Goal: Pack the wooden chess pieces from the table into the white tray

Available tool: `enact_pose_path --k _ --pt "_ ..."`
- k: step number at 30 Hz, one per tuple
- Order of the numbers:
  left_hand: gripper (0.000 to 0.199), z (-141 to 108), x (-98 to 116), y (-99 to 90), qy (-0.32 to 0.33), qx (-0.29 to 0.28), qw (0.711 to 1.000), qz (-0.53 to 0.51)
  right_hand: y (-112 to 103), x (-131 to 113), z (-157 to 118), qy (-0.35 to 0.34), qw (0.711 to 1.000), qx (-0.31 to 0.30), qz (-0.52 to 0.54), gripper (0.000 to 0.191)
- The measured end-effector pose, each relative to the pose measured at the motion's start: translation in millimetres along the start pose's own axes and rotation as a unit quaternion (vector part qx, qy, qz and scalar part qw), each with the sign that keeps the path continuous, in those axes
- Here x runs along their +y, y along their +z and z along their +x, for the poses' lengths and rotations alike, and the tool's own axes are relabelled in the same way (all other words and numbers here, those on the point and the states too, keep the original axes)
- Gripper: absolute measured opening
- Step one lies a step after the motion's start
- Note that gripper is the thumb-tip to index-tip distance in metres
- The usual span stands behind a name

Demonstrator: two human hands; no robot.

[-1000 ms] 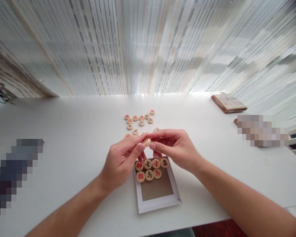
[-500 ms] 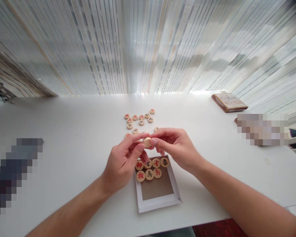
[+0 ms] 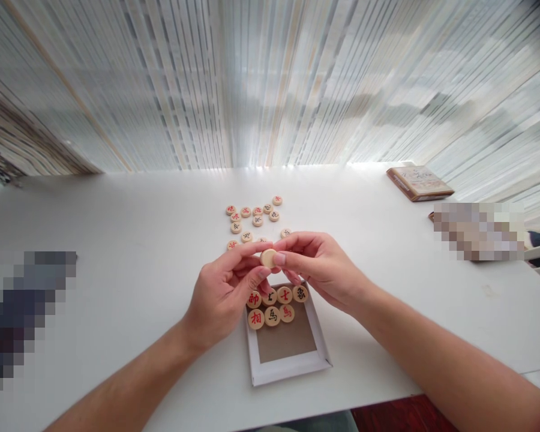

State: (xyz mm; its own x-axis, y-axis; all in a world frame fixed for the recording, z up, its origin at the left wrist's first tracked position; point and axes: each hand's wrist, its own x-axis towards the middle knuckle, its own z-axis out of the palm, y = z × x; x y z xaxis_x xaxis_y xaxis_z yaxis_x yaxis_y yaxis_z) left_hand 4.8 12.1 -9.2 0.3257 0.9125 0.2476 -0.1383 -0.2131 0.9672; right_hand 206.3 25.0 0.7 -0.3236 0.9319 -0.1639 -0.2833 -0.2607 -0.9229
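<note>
near tray (image 3: 292, 369) | left hand (image 3: 221, 289) + right hand (image 3: 326, 264) | disc (image 3: 267, 258) held, blank side visible

There are two hands, one left hand (image 3: 225, 291) and one right hand (image 3: 321, 264), and one held xiangqi piece (image 3: 267, 260) between them. One shallow box tray (image 3: 292, 367) contains seven visible pieces (image 3: 272, 316), four in the back row and three in front: four red-marked, three black-marked. On one white table (image 3: 139, 240), twelve loose pieces (image 3: 258, 221) show clearly, six red and six black; how many more the fingers hide cannot be told. One flat printed box (image 3: 420, 183) lies at the far right.
</note>
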Motion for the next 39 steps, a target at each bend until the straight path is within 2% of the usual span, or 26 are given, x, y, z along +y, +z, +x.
enact_pose_path --k 3,11,18,23,27,34,39 --pt "0.019 1.2 -0.7 -0.5 0.022 0.004 1.000 0.006 1.8 -0.3 -0.5 0.011 1.000 -0.008 0.005 0.031" --pt "0.016 -2.7 -1.5 -2.2 0.095 0.001 0.986 0.135 4.7 1.5 -1.4 0.015 0.999 -0.039 0.010 0.035" --pt "0.022 -2.9 -4.6 -4.4 0.059 -0.009 0.995 0.080 2.3 -0.9 -2.8 0.004 0.998 -0.066 0.006 0.032" --pt "0.025 -4.8 -5.4 -5.9 0.034 0.007 0.998 0.060 2.8 -4.7 -3.6 0.017 0.997 -0.074 0.019 0.028" --pt "0.025 -5.6 -5.9 -5.7 0.032 -0.001 0.999 0.042 2.0 -4.2 -3.6 0.021 0.996 -0.080 0.024 0.023" --pt "0.024 -4.5 -5.2 -5.0 0.053 -0.001 0.998 0.042 1.7 -1.3 -4.2 0.031 0.995 -0.094 0.024 0.030" --pt "0.020 -4.6 -3.1 -3.5 0.060 0.010 0.997 0.055 2.8 -2.9 -4.7 0.030 0.995 -0.098 0.016 0.024"
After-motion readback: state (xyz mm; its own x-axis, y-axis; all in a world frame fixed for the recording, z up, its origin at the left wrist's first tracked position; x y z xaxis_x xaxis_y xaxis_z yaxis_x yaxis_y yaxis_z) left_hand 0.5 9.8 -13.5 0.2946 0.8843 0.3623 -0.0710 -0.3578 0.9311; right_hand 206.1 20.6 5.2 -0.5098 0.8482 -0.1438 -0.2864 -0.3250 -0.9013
